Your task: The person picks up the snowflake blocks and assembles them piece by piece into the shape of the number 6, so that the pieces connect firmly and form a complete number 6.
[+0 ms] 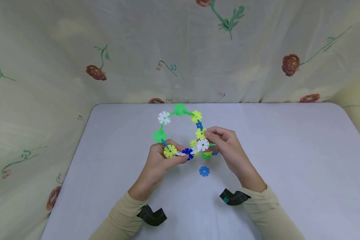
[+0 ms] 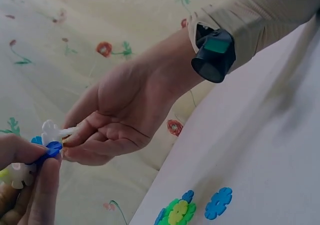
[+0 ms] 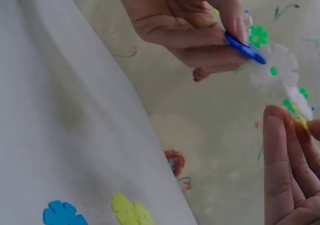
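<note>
Interlocking plastic snowflake discs form a ring, with a green disc (image 1: 180, 109) at its far side. My left hand (image 1: 157, 163) holds the near left part, pinching a dark blue disc (image 1: 187, 154) between thumb and fingers; a yellow disc (image 1: 170, 151) lies by its fingers. My right hand (image 1: 229, 145) pinches the ring's right side at a yellow disc (image 1: 200, 133), just above a white disc (image 1: 202, 144). In the right wrist view, the dark blue disc (image 3: 245, 48) meets a large white disc (image 3: 275, 72) between both hands.
Under the ring, a loose blue disc (image 1: 204, 171) lies on the white table (image 1: 288, 166). Beside it, green, yellow and blue discs (image 2: 176, 212) lie in a small group. A flowered cloth (image 1: 180, 50) hangs behind the table's far edge.
</note>
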{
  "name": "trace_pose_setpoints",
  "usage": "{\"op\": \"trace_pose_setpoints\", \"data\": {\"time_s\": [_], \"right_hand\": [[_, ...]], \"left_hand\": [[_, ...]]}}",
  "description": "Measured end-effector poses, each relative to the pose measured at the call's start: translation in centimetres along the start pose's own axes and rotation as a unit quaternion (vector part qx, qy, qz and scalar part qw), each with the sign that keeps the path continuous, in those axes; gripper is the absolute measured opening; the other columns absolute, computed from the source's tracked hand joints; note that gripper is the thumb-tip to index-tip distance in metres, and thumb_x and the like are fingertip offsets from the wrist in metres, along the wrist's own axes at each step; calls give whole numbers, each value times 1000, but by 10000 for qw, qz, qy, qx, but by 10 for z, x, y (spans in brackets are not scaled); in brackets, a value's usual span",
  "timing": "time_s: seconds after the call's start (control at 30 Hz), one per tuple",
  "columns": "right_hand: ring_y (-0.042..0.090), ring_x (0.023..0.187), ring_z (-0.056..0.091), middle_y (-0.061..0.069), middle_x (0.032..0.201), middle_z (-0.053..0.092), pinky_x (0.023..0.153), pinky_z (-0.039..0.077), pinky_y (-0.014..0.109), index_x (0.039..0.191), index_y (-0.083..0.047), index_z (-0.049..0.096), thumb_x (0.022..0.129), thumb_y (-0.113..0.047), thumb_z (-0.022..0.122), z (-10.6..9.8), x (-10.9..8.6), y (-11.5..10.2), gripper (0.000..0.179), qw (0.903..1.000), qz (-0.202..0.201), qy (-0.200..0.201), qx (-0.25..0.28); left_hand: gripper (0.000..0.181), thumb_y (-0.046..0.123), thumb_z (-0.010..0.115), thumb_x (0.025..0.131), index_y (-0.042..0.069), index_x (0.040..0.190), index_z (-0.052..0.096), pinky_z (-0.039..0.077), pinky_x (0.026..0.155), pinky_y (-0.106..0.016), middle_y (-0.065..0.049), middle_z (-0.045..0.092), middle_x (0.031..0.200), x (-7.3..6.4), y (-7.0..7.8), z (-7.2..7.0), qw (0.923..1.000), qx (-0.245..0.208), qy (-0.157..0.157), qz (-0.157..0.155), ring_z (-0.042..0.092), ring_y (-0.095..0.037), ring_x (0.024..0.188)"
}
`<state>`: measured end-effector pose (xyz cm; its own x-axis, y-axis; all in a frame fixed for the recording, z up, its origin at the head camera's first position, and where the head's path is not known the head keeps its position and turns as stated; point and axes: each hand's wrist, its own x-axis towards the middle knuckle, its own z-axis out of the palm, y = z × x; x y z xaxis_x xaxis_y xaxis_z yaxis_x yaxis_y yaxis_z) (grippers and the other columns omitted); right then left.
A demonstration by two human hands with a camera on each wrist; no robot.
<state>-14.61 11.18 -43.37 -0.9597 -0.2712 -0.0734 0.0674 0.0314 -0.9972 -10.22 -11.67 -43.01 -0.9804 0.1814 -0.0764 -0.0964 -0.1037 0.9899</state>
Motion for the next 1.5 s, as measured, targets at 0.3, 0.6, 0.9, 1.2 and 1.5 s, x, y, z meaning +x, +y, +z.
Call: {"op": "trace_pose_setpoints", "data": {"time_s": [0.3,0.6,0.9,1.2,1.5], "right_hand": [[10,81,73,-8,91,79,71,65,31,109,2,70,101,-15,67,-1,-1,-3,19,9993,-322,165,-33],[10,80,77,-6,90,79,66,64,30,104,-9,70,93,0,73,-3,-2,-2,14,9985,-472,18,274],[9,76,75,-6,89,79,68,64,29,105,-7,72,93,-4,75,8,-4,-2,13,9967,-426,518,468],[11,75,74,-5,92,79,69,64,28,110,0,69,94,-7,75,23,-7,0,18,9977,-333,386,446],[10,76,74,-7,93,78,69,63,27,109,-1,66,95,-6,72,22,-7,-2,15,9993,-285,69,239]], "left_hand": [[18,-2,75,87,-4,100,63,63,76,-28,-2,71,93,1,-2,-2,9999,143,-58,-33,72,-14,80],[21,-2,73,89,-1,105,60,64,79,-30,-4,66,99,1,-3,-2,9998,103,-83,-144,73,-16,83],[53,-3,78,86,4,132,52,59,85,-25,-6,70,114,4,-6,0,9991,-174,27,-383,72,-13,99],[53,2,82,85,9,131,56,60,80,-27,-3,76,104,4,-11,6,9978,-235,409,-472,74,-13,91],[27,-4,80,84,-4,110,73,64,84,-32,-6,73,109,3,-9,5,9991,-236,324,-100,72,-16,94]]}}
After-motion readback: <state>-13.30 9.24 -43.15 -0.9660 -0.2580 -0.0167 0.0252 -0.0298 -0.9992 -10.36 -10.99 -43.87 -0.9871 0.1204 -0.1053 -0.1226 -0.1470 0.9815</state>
